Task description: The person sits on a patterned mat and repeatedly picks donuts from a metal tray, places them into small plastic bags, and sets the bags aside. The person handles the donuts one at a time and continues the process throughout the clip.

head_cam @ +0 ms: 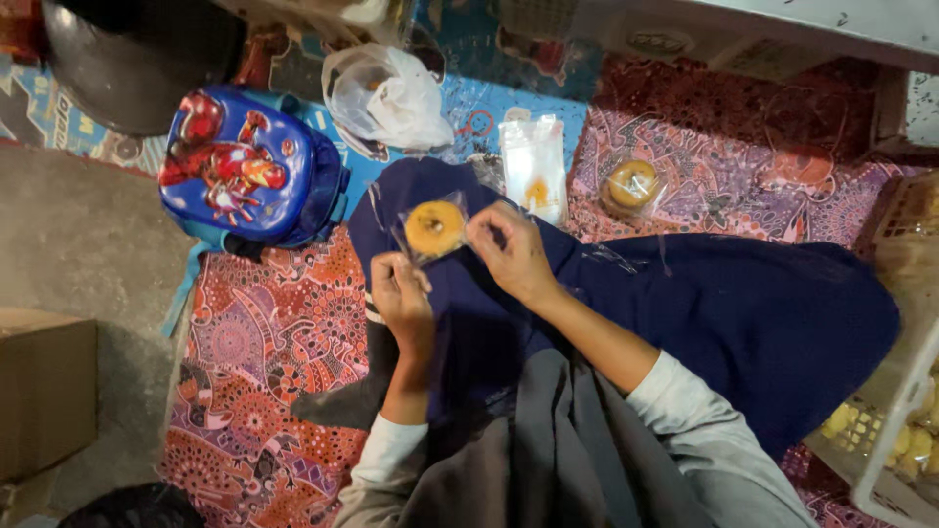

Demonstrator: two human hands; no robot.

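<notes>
A small clear plastic bag with a round yellow-orange ring pastry [433, 228] inside is held up between both hands. My left hand [401, 293] pinches the bag's lower left edge. My right hand [509, 249] pinches its right edge. Both hands hover over the dark blue cloth [743, 313] on my lap. Another bagged ring pastry [633, 183] lies on the patterned mat to the upper right. A stack of clear plastic bags [534, 166] lies just beyond my hands.
A blue child's backpack [245, 166] sits at the left on a red patterned mat [264, 342]. A crumpled white plastic bag [386, 98] lies behind it. A white basket [890, 430] with yellow pastries stands at the right. A cardboard box [44, 391] rests on the grey floor at far left.
</notes>
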